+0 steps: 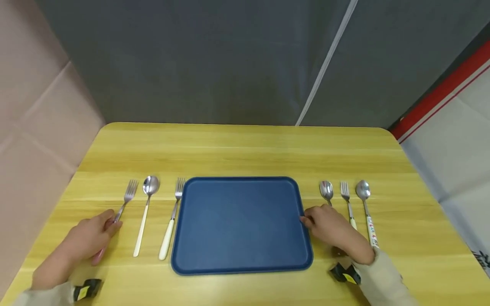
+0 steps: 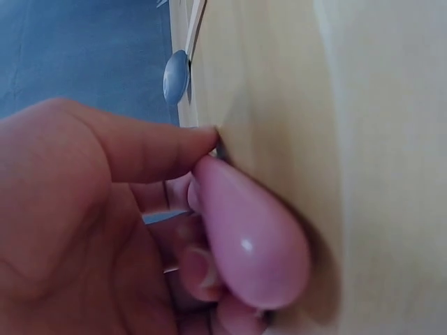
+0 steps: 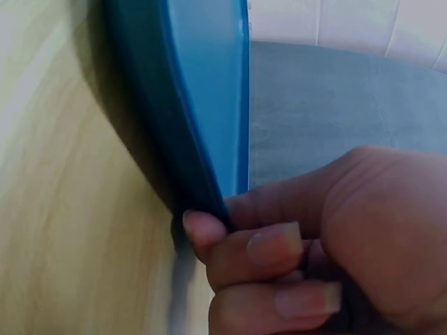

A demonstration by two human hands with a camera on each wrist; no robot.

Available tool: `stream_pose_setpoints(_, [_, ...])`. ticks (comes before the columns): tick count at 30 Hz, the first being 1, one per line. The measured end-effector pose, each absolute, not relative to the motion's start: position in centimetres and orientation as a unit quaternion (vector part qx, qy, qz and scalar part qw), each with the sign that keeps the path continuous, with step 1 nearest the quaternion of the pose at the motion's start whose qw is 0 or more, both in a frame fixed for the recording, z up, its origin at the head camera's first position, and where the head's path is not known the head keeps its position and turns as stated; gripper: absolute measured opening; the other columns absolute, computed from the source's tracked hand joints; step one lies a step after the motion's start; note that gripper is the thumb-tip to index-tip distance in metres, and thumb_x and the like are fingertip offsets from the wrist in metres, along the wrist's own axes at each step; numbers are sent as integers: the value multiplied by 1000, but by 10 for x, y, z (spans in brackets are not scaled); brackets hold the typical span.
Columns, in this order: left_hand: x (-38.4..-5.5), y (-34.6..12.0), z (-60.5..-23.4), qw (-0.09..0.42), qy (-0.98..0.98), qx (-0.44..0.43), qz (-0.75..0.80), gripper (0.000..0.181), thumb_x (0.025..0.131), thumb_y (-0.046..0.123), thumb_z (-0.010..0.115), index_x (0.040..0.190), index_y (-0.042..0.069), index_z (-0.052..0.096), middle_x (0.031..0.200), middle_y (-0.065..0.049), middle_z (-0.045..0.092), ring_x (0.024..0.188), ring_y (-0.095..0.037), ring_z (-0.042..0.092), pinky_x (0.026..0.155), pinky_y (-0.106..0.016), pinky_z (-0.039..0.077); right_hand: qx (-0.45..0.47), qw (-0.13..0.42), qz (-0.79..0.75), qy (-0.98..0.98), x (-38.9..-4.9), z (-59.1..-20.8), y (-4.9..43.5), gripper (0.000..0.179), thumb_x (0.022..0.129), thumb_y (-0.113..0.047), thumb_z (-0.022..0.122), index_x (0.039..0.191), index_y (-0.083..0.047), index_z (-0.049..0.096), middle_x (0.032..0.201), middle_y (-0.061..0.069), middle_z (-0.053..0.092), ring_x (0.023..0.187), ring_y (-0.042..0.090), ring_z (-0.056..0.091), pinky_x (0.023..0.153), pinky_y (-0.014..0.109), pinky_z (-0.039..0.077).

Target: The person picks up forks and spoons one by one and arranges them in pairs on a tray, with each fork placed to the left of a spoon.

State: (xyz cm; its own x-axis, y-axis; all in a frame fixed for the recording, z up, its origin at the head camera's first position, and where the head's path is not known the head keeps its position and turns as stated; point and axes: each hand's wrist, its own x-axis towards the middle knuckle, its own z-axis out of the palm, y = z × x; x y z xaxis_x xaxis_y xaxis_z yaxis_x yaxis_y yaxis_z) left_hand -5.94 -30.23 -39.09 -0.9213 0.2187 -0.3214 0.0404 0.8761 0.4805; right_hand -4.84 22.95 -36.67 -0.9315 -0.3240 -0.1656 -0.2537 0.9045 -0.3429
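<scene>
At the left of the table my left hand [image 1: 89,233] holds a pink-handled fork [image 1: 130,191], its tines pointing away from me. In the left wrist view, thumb and fingers lie around the rounded pink handle [image 2: 255,241], close above the wood. My right hand [image 1: 331,225] pinches the right rim of a dark blue rectangular tray [image 1: 241,225]. The right wrist view shows a fingertip under the tray edge [image 3: 185,105] and the thumb against its inner side. Just beyond that hand lies a small spoon [image 1: 326,189], its handle hidden by the hand.
A cream-handled spoon [image 1: 151,185] and a white-handled fork [image 1: 166,238] lie between the left hand and the tray. Right of the tray are another fork [image 1: 345,191] and a spoon with a patterned handle [image 1: 371,231]. A grey partition [image 1: 210,63] stands behind the table.
</scene>
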Motion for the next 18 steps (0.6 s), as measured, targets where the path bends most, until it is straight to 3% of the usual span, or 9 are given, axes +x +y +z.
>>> stream_pose_setpoints(8, [-64,-295,-397,143,962,78,221,31,102,31,45,78,11,44,43,5,43,41,-16,44,44,-31,31,-148,95,-159,971,-45,-364,236,44,93,-12,61,57,-17,36,50,-7,27,41,5,27,44,22,28])
stream_pose_setpoints(18, [-65,-304,-394,92,975,85,185,30,98,24,52,70,14,48,52,4,41,47,-15,39,44,-30,28,-154,93,-174,968,-45,-368,229,43,93,-11,61,57,-16,38,50,-8,29,41,4,30,43,22,29])
